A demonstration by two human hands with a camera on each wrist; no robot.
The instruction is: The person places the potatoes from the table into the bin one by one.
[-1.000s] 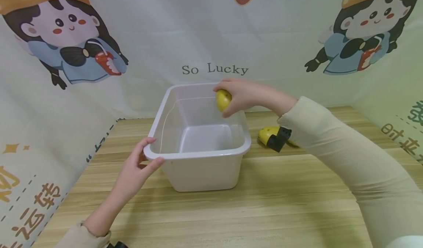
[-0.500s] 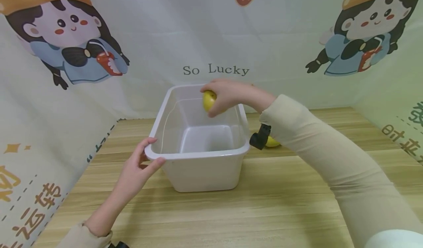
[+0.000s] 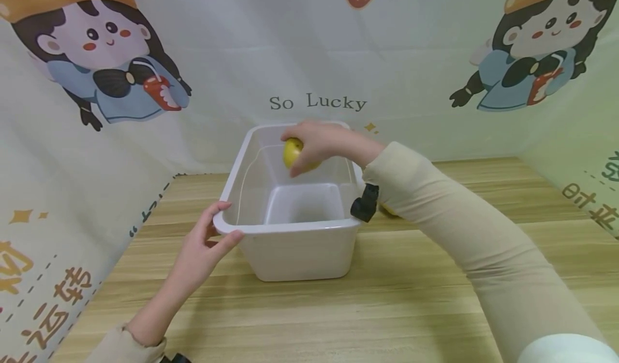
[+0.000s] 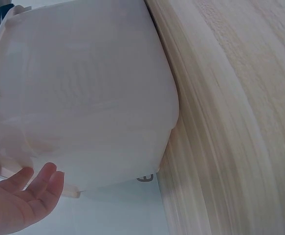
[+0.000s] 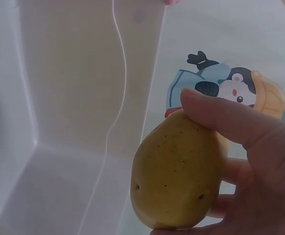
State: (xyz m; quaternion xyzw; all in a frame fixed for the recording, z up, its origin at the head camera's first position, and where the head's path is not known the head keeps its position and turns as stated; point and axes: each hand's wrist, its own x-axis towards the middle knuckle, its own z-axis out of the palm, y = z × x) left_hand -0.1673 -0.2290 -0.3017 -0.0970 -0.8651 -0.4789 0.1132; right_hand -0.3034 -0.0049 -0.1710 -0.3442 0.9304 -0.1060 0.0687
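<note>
A yellow potato [image 3: 292, 152] with small dark specks is held in my right hand [image 3: 320, 140], over the inside of a pale plastic tub [image 3: 300, 253]. In the right wrist view, the thumb lies across the top of the potato [image 5: 179, 171] and the fingers curl behind it. My left hand [image 3: 198, 247] grips the tub's near left corner, with its thumb on the front rim and fingers on the left rim. From the left wrist view, the fingers [image 4: 47, 188] are bent beside the tub's outer wall [image 4: 93, 93].
Another yellow thing [image 3: 389, 211] lies on the wooden table [image 3: 411, 298] right of the tub, mostly hidden by the right wrist camera [image 3: 365, 203] and sleeve. A printed cloth [image 3: 217, 73] hangs behind the table and at both sides.
My right hand has carried the potato leftward, from the tub's right side to over its middle, lowering slightly. The left hand keeps its grip on the corner.
</note>
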